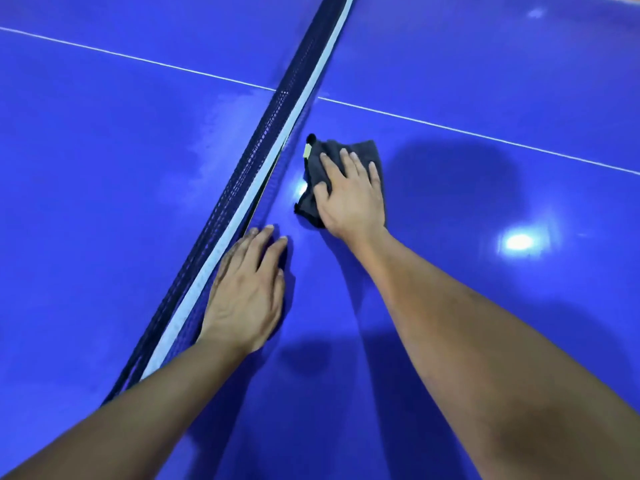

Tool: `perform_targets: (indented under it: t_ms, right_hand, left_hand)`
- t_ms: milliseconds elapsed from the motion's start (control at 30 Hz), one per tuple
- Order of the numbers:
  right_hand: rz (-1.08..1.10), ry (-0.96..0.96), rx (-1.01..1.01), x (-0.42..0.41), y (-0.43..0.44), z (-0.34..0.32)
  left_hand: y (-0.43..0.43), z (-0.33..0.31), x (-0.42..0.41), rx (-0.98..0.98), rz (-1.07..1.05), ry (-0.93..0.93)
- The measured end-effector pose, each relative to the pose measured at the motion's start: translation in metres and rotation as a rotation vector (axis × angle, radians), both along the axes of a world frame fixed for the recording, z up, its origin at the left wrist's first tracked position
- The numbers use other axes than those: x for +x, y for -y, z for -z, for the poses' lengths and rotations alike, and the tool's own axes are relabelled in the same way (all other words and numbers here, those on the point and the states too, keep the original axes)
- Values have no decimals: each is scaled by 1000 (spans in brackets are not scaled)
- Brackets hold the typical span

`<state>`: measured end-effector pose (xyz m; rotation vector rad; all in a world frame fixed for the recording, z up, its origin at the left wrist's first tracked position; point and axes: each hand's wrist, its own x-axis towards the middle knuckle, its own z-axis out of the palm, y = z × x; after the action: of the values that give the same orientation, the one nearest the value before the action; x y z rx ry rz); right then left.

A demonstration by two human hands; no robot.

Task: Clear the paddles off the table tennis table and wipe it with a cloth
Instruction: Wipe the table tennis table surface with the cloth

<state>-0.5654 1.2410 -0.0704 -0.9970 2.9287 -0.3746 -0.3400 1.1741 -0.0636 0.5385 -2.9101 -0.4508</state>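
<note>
Pressing the cloth (pixel 332 145), right hand (pixel 349 199) — left hand (pixel 247 289) (apparently flat) apart.

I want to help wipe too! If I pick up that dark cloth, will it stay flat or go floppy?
Probably floppy: the dark cloth lies bunched in soft folds under the right hand. It should slide easily, since the blue table looks smooth and shiny.
</note>
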Motion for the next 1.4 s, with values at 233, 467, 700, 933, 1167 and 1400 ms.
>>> perform_targets:
  t_ms: [233,467,700,933,1167,1400]
  right_hand:
    - [-26,10,-3,-81,71,2]
    - [65,37,-22,-105,35,3]
    - [390,-5,-12,-173,-150,-1]
    - [765,34,36,-193,-298,-5]
    - [699,22,83,-169,-214,-7]
    - [309,-63,47,-116,-10,-3]
  left_hand:
    - [-6,12,-62,-36,91,76]
    - [-2,12,-61,-54,101,99]
    - [-6,9,-66,-57,105,87]
    - [-10,11,-67,-23,94,36]
    - [-9,8,-67,-32,82,55]
    - [-5,8,-65,-47,77,89]
